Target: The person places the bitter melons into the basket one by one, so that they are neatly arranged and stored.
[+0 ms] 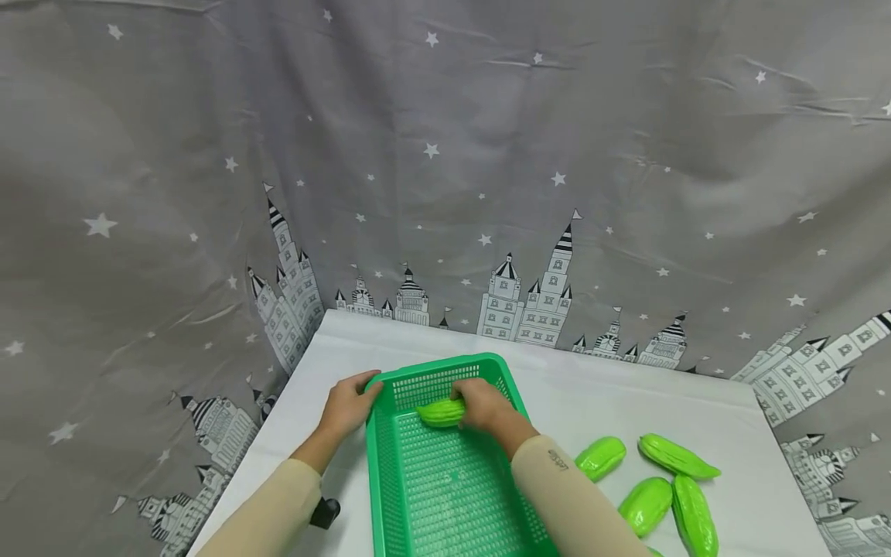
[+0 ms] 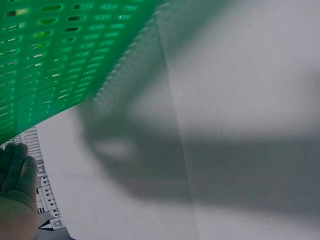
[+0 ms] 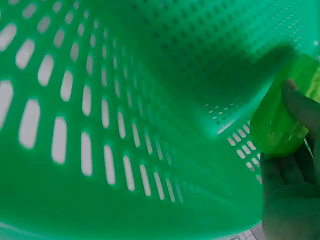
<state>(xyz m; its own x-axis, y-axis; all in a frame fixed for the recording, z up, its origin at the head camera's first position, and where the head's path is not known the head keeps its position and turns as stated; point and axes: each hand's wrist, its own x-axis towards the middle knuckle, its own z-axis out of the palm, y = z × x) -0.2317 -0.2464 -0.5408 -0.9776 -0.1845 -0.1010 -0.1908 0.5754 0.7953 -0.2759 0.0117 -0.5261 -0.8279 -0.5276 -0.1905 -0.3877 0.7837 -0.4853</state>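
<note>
My left hand [image 1: 348,404] holds the far left corner of a green plastic basket [image 1: 385,480], thumb on the rim. In the left wrist view its fingers [image 2: 17,170] show beside the basket's slotted outer wall. Inside the basket, near its far end, my right hand [image 1: 485,410] grips a bright green, ridged bitter melon [image 1: 442,412] by its right end. The right wrist view shows thumb [image 3: 299,105] and fingers on opposite sides of the bitter melon [image 3: 280,117], close over the slotted floor.
Several bright green model vegetables lie right of the basket: a rounded one [image 1: 646,507], a shorter one [image 1: 602,458] and long ones [image 1: 678,458]. A small black object [image 1: 325,512] sits by the left sleeve. Grey curtain [image 1: 431,193] stands behind the white tabletop [image 1: 585,394].
</note>
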